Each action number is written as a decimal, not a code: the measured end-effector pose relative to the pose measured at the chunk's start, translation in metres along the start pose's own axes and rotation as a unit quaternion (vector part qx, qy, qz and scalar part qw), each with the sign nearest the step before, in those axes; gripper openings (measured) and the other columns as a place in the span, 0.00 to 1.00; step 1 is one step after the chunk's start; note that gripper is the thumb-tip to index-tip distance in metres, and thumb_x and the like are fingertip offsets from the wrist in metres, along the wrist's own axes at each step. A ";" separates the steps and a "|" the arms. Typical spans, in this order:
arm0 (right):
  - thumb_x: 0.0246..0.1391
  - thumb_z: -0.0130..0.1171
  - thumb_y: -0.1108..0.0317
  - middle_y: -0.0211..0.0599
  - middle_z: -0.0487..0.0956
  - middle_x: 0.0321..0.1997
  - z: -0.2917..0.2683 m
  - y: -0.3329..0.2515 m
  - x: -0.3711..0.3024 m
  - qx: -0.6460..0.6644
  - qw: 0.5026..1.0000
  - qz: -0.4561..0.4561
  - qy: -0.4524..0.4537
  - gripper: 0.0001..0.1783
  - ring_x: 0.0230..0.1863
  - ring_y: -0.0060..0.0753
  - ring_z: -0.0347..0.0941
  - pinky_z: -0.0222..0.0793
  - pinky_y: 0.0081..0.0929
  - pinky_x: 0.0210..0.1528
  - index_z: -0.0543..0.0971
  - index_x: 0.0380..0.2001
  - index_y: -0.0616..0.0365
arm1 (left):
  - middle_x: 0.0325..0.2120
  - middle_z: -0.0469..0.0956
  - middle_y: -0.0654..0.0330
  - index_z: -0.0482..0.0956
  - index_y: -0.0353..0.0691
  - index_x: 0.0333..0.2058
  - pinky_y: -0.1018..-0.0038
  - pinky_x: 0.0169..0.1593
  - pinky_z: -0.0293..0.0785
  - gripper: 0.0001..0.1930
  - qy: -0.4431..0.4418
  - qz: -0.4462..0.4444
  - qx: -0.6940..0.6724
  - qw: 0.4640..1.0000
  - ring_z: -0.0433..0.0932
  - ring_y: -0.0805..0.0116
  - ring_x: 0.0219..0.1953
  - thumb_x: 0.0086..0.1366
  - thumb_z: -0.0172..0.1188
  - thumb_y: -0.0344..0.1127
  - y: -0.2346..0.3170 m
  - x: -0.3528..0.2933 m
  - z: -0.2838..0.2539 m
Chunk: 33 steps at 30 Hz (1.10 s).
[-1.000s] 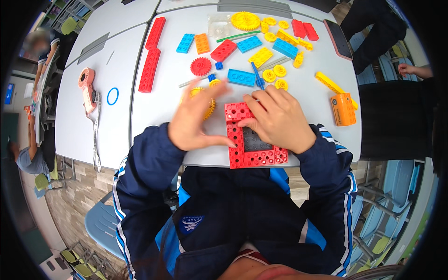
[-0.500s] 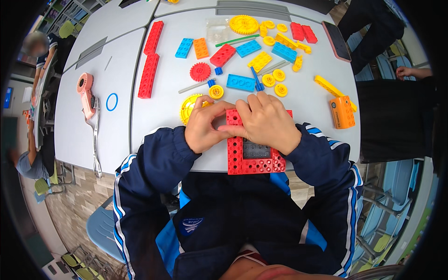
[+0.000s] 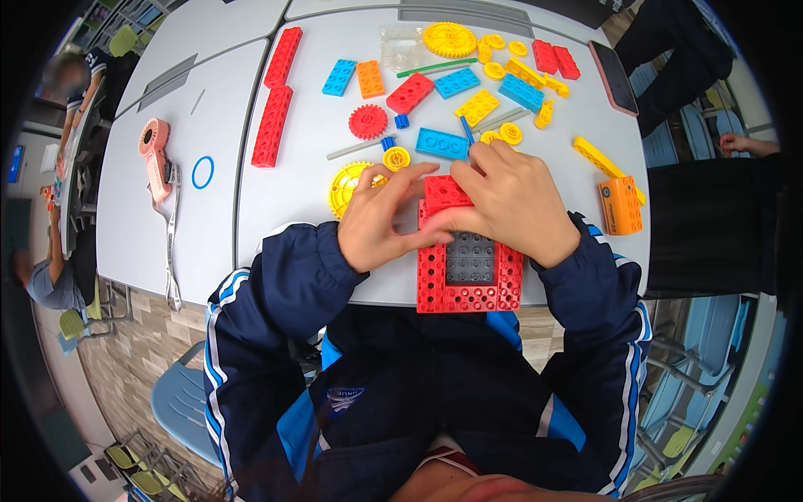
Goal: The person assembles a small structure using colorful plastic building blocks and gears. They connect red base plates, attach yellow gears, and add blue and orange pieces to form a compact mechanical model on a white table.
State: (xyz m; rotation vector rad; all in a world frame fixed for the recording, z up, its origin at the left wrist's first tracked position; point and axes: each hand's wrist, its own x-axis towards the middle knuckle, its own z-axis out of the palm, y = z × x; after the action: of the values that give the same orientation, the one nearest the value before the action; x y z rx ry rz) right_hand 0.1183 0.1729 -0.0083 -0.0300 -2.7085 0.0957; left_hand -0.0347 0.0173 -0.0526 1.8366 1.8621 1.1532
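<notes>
A rectangular frame of red building blocks (image 3: 430, 289) lies at the table's near edge, with a dark grey studded plate (image 3: 470, 258) in its middle. My right hand (image 3: 519, 197) is closed on a red block (image 3: 445, 191) at the frame's far end, which looks tilted up. Whether that block is attached cannot be seen. My left hand (image 3: 376, 219) curves round the frame's far left corner, its thumb against the left side. Just beyond it lies a large yellow gear (image 3: 345, 186), partly covered by the fingers.
Loose blocks, a red gear (image 3: 368, 122), a yellow gear (image 3: 449, 40) and rods lie beyond my hands. Two long red beams (image 3: 272, 125) are at left, near a pink handheld fan (image 3: 154, 155). An orange block (image 3: 621, 206) and a phone (image 3: 612, 77) lie at right. Other people are nearby.
My right hand has shifted slightly, and the red block at the frame's far end now shows, tilted up. More of the grey plate is visible. The whole view has shifted a little.
</notes>
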 end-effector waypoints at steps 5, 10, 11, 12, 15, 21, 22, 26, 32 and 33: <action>0.29 0.67 0.28 0.40 0.78 0.36 0.000 -0.007 -0.006 0.102 0.993 -0.040 0.034 0.48 0.32 0.40 0.76 0.73 0.32 0.31 0.75 0.41 0.63 | 0.44 0.83 0.54 0.75 0.35 0.54 0.64 0.55 0.63 0.37 0.026 0.101 -0.041 0.994 0.81 0.61 0.42 0.48 0.79 0.45 0.003 -0.002 -0.015; 0.34 0.67 0.28 0.45 0.79 0.41 0.007 -0.005 -0.009 0.121 0.988 -0.064 0.074 0.49 0.39 0.46 0.78 0.76 0.34 0.38 0.74 0.46 0.62 | 0.41 0.84 0.52 0.81 0.34 0.45 0.67 0.48 0.71 0.24 0.063 0.141 -0.037 0.987 0.82 0.57 0.45 0.48 0.78 0.32 -0.003 -0.004 -0.021; 0.37 0.67 0.29 0.46 0.79 0.43 0.006 -0.005 -0.007 0.128 0.982 -0.077 0.115 0.47 0.41 0.46 0.78 0.75 0.36 0.41 0.75 0.47 0.62 | 0.40 0.84 0.52 0.81 0.33 0.44 0.67 0.48 0.72 0.24 0.100 0.133 -0.037 0.985 0.82 0.57 0.44 0.48 0.77 0.29 -0.002 -0.005 -0.025; 0.41 0.67 0.30 0.47 0.79 0.45 0.003 -0.003 -0.004 0.132 0.975 -0.088 0.155 0.45 0.43 0.46 0.77 0.75 0.38 0.44 0.76 0.48 0.61 | 0.39 0.84 0.51 0.81 0.33 0.43 0.67 0.47 0.74 0.23 0.136 0.127 -0.038 0.982 0.82 0.57 0.44 0.47 0.77 0.27 -0.002 -0.006 -0.032; 0.47 0.68 0.35 0.51 0.76 0.55 -0.010 0.011 0.000 0.151 0.955 -0.121 0.227 0.42 0.53 0.53 0.74 0.69 0.49 0.56 0.73 0.53 0.59 | 0.37 0.84 0.50 0.80 0.31 0.40 0.69 0.49 0.76 0.20 0.277 0.073 -0.006 0.958 0.82 0.61 0.41 0.49 0.76 0.24 -0.011 -0.015 -0.044; 0.50 0.69 0.46 0.49 0.76 0.56 0.003 0.043 -0.024 0.095 0.965 -0.093 0.225 0.34 0.55 0.53 0.73 0.64 0.52 0.61 0.73 0.52 0.58 | 0.30 0.84 0.51 0.80 0.33 0.34 0.68 0.43 0.75 0.17 0.372 -0.040 0.212 0.903 0.81 0.58 0.31 0.52 0.76 0.38 -0.077 0.021 -0.089; 0.50 0.70 0.48 0.49 0.77 0.55 0.008 0.044 -0.024 0.105 0.968 -0.091 0.208 0.32 0.54 0.52 0.74 0.64 0.52 0.60 0.75 0.50 0.58 | 0.30 0.84 0.50 0.81 0.33 0.34 0.66 0.43 0.75 0.17 0.358 -0.041 0.240 0.901 0.81 0.56 0.31 0.52 0.75 0.39 -0.092 0.034 -0.092; 0.49 0.72 0.57 0.47 0.79 0.50 0.011 0.044 -0.020 0.122 0.972 -0.084 0.183 0.22 0.52 0.50 0.74 0.65 0.49 0.59 0.79 0.42 0.59 | 0.30 0.84 0.47 0.81 0.33 0.33 0.63 0.45 0.73 0.19 0.320 -0.071 0.331 0.885 0.81 0.50 0.32 0.53 0.73 0.43 -0.144 0.072 -0.094; 0.46 0.73 0.59 0.43 0.80 0.44 0.004 0.041 -0.022 0.204 0.965 -0.072 0.148 0.20 0.45 0.48 0.76 0.70 0.40 0.50 0.80 0.37 0.60 | 0.26 0.83 0.51 0.82 0.38 0.32 0.62 0.46 0.65 0.19 0.256 -0.114 0.466 0.839 0.80 0.54 0.34 0.55 0.70 0.50 -0.168 0.088 -0.086; 0.46 0.73 0.59 0.42 0.81 0.43 0.003 0.037 -0.022 0.229 0.962 -0.071 0.134 0.19 0.43 0.47 0.76 0.71 0.38 0.48 0.80 0.37 0.60 | 0.24 0.82 0.51 0.81 0.38 0.31 0.62 0.45 0.65 0.19 0.258 -0.105 0.479 0.832 0.80 0.54 0.33 0.54 0.71 0.49 -0.167 0.087 -0.085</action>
State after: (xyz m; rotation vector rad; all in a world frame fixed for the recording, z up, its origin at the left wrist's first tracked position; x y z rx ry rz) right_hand 0.1375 0.2087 -0.0231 0.2675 -2.3487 0.6246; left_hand -0.2248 0.0919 -0.0862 1.6949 3.3039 0.6868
